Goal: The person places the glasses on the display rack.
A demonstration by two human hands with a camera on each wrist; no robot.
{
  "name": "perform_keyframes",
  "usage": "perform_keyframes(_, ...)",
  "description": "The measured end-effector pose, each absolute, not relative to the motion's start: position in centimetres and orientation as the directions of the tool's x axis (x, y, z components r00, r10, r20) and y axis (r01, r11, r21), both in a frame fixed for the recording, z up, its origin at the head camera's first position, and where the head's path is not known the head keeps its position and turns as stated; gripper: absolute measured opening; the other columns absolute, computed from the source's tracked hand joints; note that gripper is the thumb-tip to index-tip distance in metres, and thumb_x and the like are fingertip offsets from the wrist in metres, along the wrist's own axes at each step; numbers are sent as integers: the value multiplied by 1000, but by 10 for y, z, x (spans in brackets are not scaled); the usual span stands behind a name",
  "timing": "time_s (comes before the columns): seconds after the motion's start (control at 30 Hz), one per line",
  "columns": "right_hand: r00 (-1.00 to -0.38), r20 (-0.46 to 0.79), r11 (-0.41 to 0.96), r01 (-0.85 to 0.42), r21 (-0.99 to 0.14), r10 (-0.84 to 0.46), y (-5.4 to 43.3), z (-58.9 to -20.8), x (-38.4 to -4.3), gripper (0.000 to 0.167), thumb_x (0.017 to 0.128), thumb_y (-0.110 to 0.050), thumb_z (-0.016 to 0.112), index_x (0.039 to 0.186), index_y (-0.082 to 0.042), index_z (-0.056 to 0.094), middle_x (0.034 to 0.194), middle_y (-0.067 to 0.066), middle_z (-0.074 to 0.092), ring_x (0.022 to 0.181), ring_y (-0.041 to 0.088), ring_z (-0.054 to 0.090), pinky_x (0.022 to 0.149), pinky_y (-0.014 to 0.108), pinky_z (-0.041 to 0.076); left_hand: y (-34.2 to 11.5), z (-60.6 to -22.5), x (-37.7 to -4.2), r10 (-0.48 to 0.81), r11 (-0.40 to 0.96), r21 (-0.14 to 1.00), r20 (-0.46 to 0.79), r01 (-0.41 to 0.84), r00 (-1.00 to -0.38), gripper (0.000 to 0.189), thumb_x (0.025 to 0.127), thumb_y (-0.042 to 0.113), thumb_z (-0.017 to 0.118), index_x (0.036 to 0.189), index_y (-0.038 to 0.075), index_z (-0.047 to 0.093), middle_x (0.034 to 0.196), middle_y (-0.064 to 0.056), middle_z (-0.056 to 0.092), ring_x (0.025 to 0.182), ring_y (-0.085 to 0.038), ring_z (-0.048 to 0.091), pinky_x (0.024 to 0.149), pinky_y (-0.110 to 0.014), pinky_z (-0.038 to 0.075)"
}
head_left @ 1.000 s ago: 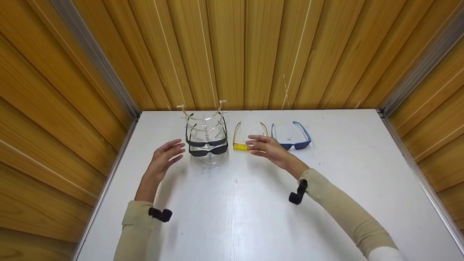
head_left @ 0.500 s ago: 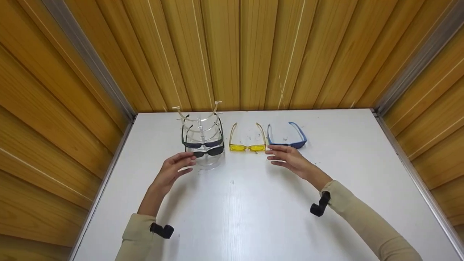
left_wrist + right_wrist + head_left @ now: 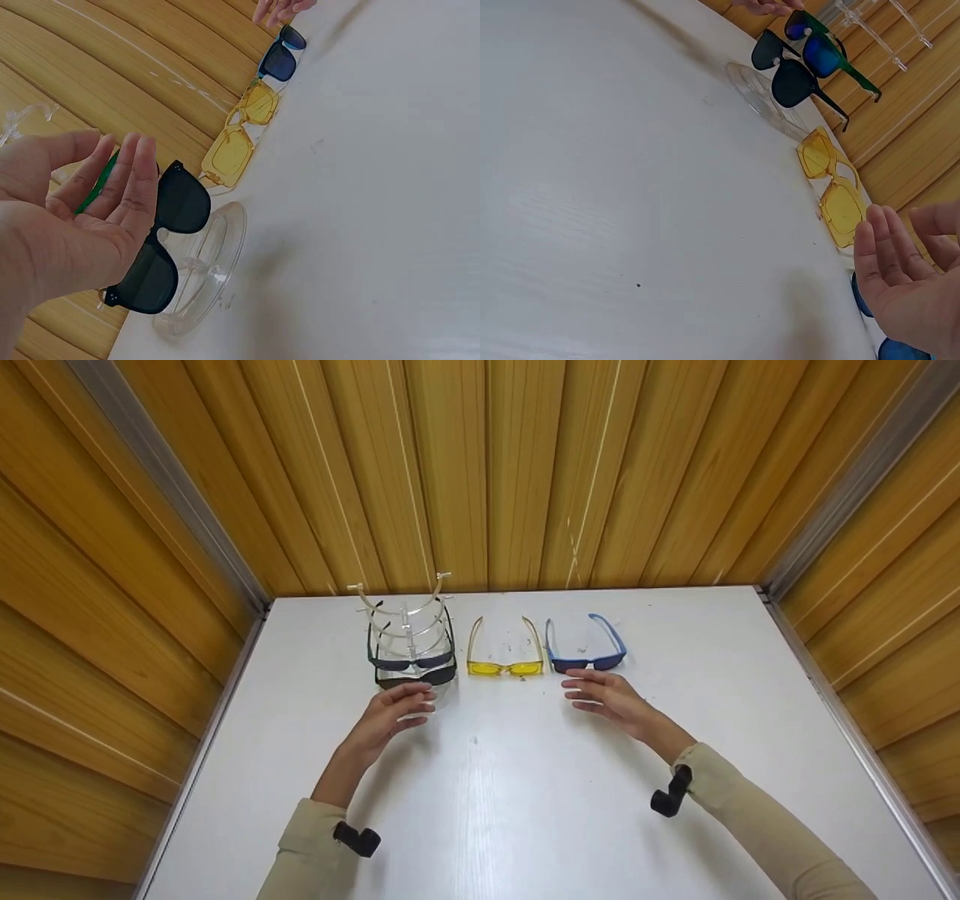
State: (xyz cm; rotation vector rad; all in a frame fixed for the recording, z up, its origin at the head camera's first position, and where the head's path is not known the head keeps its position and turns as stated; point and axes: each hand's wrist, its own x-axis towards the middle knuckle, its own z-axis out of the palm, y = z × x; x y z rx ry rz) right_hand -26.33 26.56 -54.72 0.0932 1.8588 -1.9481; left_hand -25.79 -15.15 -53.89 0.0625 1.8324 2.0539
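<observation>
Your left hand [image 3: 394, 724] is now hovering in front of the stand [image 3: 407, 622], having come across from its left side, while your right hand [image 3: 615, 705] is sitting farther right, leaving the yellow glasses [image 3: 486, 668] uncovered. You are holding nothing in either hand. On the left, your fingers are bending loosely with gaps between them, overlapping the black glasses [image 3: 150, 277] in the views; whether they are touching that pair, you cannot tell from here. On the right, your fingers are reaching leftward, gently bent and slightly apart, just in front of the blue glasses [image 3: 607, 662]; contact there is also impossible to tell.

Black glasses are resting low on the clear stand, and the green glasses [image 3: 821, 56] are resting directly above them, both with their lenses facing you. More clear curved arms are rising over the two pairs. Yellow and blue glasses are lying side by side on the table [image 3: 525, 810], right of the stand, yellow nearer to it, their temples open and pointing toward the wooden wall [image 3: 525, 472]. You are wearing beige sleeves [image 3: 757, 817], with a small black camera [image 3: 671, 791] sitting at each wrist.
</observation>
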Motion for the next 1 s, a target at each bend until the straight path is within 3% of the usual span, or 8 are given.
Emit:
perform_keyframes(0.1,-899,-355,0,367,-930,-255,267,-549,-263,51,109,-18,50,155,0,38,149,15,57,122,15,65,105,29,55,-139,-543,-260,332,-74,964,-219,-257,-917,34,101,14,63,132,0,63,115,-1,75,103,-15,72,93,-32,60)
perform_keyframes(0.3,-900,-361,-37,380,-924,-243,265,-556,-265,51,108,-14,50,155,3,36,146,14,60,125,20,64,102,28,56,-113,-555,-266,364,-71,956,-240,-284,-900,46,102,15,62,142,-4,53,125,-6,72,107,-16,71,98,-35,59)
perform_keyframes(0.47,-898,-369,-48,391,-919,-241,258,-566,-267,51,107,-13,52,154,4,38,141,12,64,115,14,68,101,28,57,-93,-566,-273,309,-108,946,-261,-306,-915,43,101,12,62,141,-3,55,127,-12,72,102,-16,72,96,-34,60)
perform_keyframes(0.6,-896,-374,-38,394,-918,-241,251,-573,-269,51,107,-13,52,154,4,38,147,18,58,112,11,68,103,29,57,-81,-574,-281,270,-140,942,-259,-304,-927,42,102,10,61,141,-3,55,131,-16,69,102,-16,72,98,-38,60)
perform_keyframes(0.8,-899,-363,-55,386,-921,-245,241,-575,-272,54,108,-13,50,157,3,33,159,25,41,119,14,66,108,32,54,-63,-581,-290,243,-209,927,-258,-310,-935,50,102,2,55,151,-4,43,150,-27,50,109,-21,70,102,-40,58)
perform_keyframes(1.0,-896,-370,-57,395,-917,-247,229,-575,-278,56,109,-9,45,160,1,25,165,23,30,143,32,49,118,39,45,-50,-584,-292,223,-223,912,-295,-343,-929,64,101,-1,54,159,0,28,165,-26,27,128,-36,61,108,-44,54)
